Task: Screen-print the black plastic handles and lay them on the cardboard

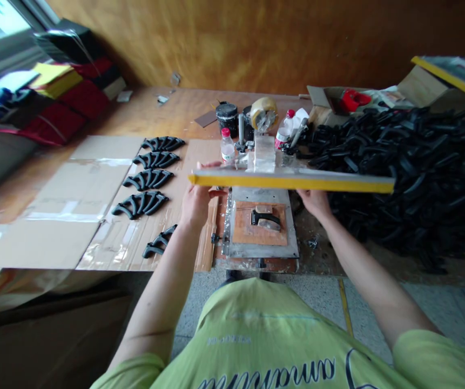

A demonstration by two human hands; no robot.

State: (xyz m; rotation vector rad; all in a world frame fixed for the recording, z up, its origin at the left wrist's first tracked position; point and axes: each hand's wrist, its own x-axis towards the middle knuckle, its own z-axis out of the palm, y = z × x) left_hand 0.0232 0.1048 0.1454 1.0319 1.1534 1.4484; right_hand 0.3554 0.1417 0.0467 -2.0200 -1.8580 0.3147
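1. Head view, my only feed: I see the left hand (195, 199) clamped on the left end of the yellow-edged frame (292, 182), held nearly edge-on across the far end of the grey base plate (256, 251); the right hand (315, 201) meets its lower edge, fingers hidden, so I cannot tell whether they close.
2. Uneven grip could let the frame drop, I judge, knocking askew the curved black handle (270, 218) lying on the wooden board (240, 216).
3. Careless tilting might topple the red-capped bottle (227, 148) near the left hand.
4. Materials: scuffed plate, stained brown board, flat taped cardboard (60, 237) under fanned, arched handles (145, 203), tangled black heap (410, 173) at right.
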